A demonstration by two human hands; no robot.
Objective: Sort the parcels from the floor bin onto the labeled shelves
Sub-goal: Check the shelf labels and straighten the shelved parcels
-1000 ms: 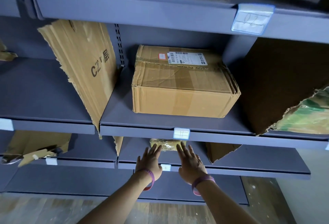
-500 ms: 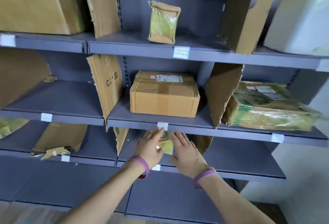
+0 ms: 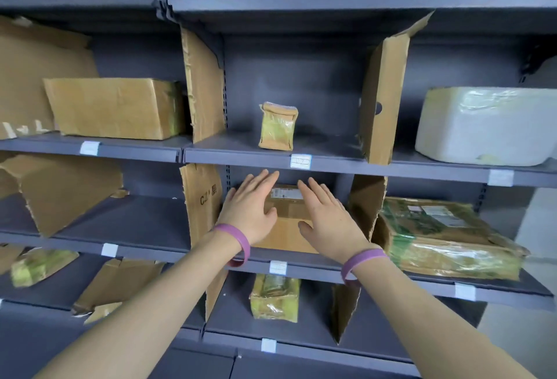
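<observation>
A grey shelf unit fills the view, each shelf edge point(image 3: 331, 167) carrying small white labels point(image 3: 300, 161). My left hand point(image 3: 251, 208) and my right hand point(image 3: 327, 219) are stretched forward, fingers apart and empty, in front of a brown cardboard parcel point(image 3: 286, 228) on the middle shelf. A small yellow-taped parcel point(image 3: 277, 127) stands upright on the shelf above. Another yellow-taped parcel point(image 3: 275, 297) lies on the shelf below. The floor bin is out of view.
Torn cardboard dividers point(image 3: 202, 86) split the shelves into bays. A large brown box point(image 3: 116, 107) sits upper left, a white wrapped parcel point(image 3: 485, 125) upper right, a green-taped flat parcel point(image 3: 443, 237) to the right, and a small parcel point(image 3: 39, 265) lower left.
The view has pulled back and tilted up. Both hands rose from the lower shelf, where the yellow-taped parcel stays, to the level of the brown parcel on the middle shelf.
</observation>
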